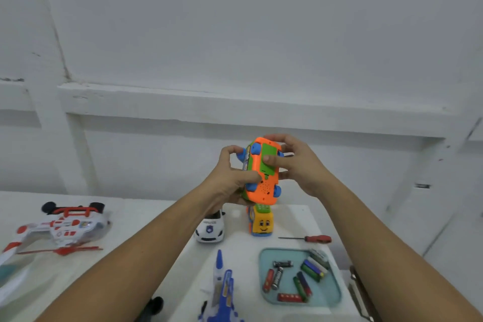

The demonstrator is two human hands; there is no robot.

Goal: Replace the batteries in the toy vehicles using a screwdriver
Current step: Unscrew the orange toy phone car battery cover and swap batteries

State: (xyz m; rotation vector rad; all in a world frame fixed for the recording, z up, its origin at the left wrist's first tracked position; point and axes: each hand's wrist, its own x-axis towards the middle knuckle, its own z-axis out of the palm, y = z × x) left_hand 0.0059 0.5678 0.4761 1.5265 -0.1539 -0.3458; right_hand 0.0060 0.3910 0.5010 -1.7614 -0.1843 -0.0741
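I hold an orange toy car (pixel 264 188) with blue wheels up in the air, its underside turned toward me. My left hand (pixel 230 178) grips its left side and lower body. My right hand (pixel 295 162) holds the right side, thumb pressed on the green battery cover (pixel 268 158). A red-handled screwdriver (pixel 307 238) lies on the table to the right. A pale blue tray (pixel 332 298) near the front holds several loose batteries (pixel 298 278).
A yellow smiling toy bus (pixel 261 222) and a white police car (pixel 210 230) stand below my hands. A red-and-white toy helicopter (pixel 62 227) lies at the left, a blue-and-white toy jet (pixel 222 290) at the front. A white wall rises behind the table.
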